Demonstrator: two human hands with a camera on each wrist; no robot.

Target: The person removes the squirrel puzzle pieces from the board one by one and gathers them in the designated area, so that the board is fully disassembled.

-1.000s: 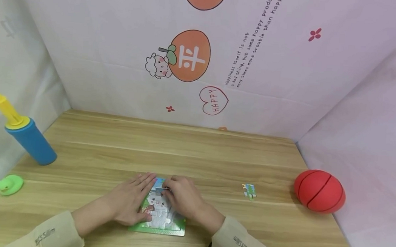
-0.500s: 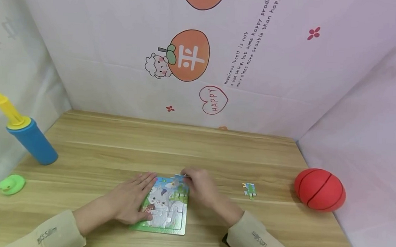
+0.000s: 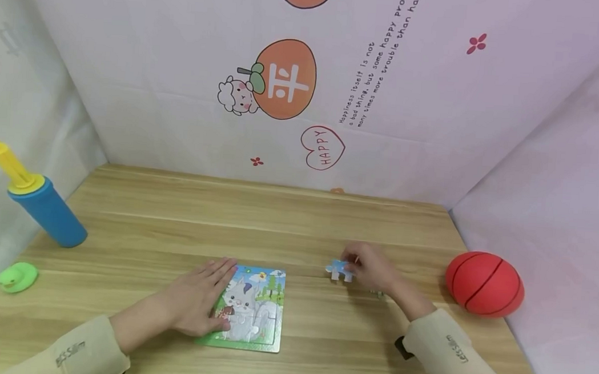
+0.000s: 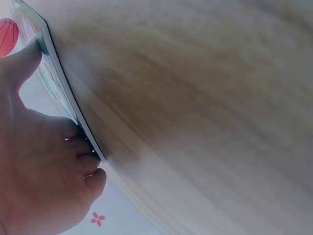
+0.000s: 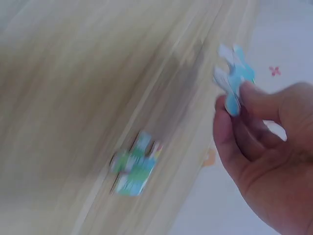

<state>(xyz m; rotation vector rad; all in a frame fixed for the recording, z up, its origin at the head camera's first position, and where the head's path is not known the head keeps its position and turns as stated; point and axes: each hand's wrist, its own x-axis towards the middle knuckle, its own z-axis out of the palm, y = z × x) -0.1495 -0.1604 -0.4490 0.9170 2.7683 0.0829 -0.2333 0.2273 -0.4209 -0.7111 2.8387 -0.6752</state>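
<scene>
My left hand point(image 3: 202, 298) lies along the left side of a squirrel jigsaw puzzle point(image 3: 251, 307), fingers straight and thumb on its lower part. In the left wrist view, the fingertips of the left hand point(image 4: 44, 166) sit at the edge of the puzzle board point(image 4: 66, 88). Off to the right, my right hand point(image 3: 372, 267) pinches a blue puzzle piece point(image 3: 339, 269) between thumb and fingers, held above the table. The right wrist view shows this blue piece point(image 5: 235, 73) tilted up. Below it, a green and blue puzzle piece point(image 5: 134, 171) lies flat, mostly hidden by the hand in the head view.
A red ball point(image 3: 484, 284) with black lines sits at the table's right side. On the left stand a blue and yellow hand pump point(image 3: 51, 212) and a green toy duck point(image 3: 17, 277). Printed cloth walls point(image 3: 180, 117) enclose the wooden table point(image 3: 184, 214).
My right hand has moved from the puzzle's upper part to the right, carrying the blue puzzle piece over the loose one. The left hand has stayed on the puzzle.
</scene>
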